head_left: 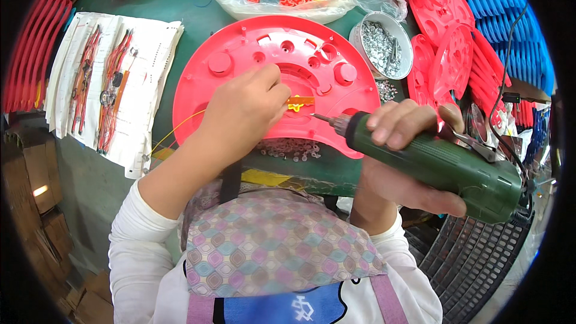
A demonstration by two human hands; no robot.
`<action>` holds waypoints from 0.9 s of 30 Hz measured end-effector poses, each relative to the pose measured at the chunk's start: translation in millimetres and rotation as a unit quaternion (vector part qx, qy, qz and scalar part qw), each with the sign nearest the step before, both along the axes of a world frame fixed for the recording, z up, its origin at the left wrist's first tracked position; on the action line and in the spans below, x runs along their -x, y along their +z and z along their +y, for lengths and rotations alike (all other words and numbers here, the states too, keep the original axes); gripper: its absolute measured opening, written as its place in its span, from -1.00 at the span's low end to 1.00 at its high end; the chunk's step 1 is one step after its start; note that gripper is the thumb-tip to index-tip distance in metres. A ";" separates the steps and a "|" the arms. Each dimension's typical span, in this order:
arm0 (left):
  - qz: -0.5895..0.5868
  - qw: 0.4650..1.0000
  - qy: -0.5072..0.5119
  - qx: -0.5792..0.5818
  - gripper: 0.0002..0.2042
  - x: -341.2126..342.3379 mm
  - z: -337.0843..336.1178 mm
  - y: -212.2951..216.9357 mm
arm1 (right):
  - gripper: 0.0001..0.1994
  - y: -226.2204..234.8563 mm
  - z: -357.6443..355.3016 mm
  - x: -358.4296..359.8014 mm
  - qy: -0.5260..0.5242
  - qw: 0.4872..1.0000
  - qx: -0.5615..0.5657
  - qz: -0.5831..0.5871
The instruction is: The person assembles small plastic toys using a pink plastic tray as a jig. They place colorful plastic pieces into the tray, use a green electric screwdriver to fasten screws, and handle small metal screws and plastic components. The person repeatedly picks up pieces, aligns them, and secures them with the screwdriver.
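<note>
- At ten o'clock on a dial centred mid-view: white paper sheaf [159, 54] bearing bundles of thin red wires and small parts [114, 93].
- At nine o'clock: thin yellow wire [174, 129], curving towards the left forearm. Possible tug on a joint, from forearm or sleeve catching it.
- Just off centre towards ten o'clock: bare left hand [249, 105], fingers curled in, tips by the strip; cannot tell whether pinching it or only pressing.
- Around centre and twelve: glossy red plastic arched panel [336, 99], hollow side up, flat on the green table. Possible skid, from driver pressure without a firm brace.
- Near centre, on the panel: narrow orange-brown flat strip [305, 101] above a small yellow scalloped plastic piece [295, 107]. Possible misalignment, from uneven finger pressure.
- Between one and two: round white bowl [405, 54] of small shiny parts [381, 45].
- At three o'clock: bare right hand [402, 129], wrapped firmly around a dark green cylindrical electric screwdriver [444, 171], bit pointing towards nine, just beside the strip. Possible slip into strip or left fingertips, from the slanted approach.
</note>
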State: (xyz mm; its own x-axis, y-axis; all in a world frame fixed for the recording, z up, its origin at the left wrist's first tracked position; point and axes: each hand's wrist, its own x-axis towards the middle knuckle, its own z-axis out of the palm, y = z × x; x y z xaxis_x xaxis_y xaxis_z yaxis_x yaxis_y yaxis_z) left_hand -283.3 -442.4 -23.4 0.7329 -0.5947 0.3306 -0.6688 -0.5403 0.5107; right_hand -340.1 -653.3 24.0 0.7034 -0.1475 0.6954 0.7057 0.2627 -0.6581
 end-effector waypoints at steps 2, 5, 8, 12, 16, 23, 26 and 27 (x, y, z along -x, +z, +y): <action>-0.018 1.000 -0.010 -0.001 -0.91 -3.4 0.4 -11.1 | 0.14 -7.5 -1.4 -4.5 0.018 1.000 0.012 -0.001; -0.024 0.999 -0.027 0.013 -0.91 -7.3 2.9 -19.8 | 0.16 -15.7 5.8 -8.4 0.009 1.000 0.001 0.026; -0.031 0.999 -0.024 0.006 -0.83 -7.5 3.9 -24.9 | 0.18 -28.4 14.7 -14.2 0.006 0.999 -0.009 0.041; -0.014 1.000 -0.013 0.004 -0.82 -5.9 4.2 -23.1 | 0.15 -34.3 24.9 -16.8 -0.016 0.996 0.027 0.081; -0.032 0.999 -0.009 0.022 -0.88 -5.8 0.9 -26.8 | 0.08 -20.7 36.2 -7.8 -0.054 0.978 0.081 0.187; -0.043 0.999 -0.012 0.007 -0.94 -8.4 1.8 -29.1 | 0.03 -25.2 11.2 -33.8 0.097 0.964 0.226 0.100; -0.053 0.998 -0.017 0.009 -0.94 -8.3 0.5 -30.7 | 0.07 -22.7 26.2 -23.2 0.034 0.970 0.151 0.185; -0.054 0.998 -0.013 0.011 -0.94 -8.3 0.7 -31.2 | 0.08 -22.0 27.5 -23.4 0.023 0.971 0.143 0.192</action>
State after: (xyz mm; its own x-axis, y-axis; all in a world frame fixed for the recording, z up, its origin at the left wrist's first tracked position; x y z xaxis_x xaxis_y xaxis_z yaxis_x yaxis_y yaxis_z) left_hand -275.0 -441.8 -54.5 0.6769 -0.6050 0.4194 -0.7340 -0.5114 0.4469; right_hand -316.8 -625.9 2.0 0.9203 0.0503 0.3879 0.3851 0.0565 -0.9211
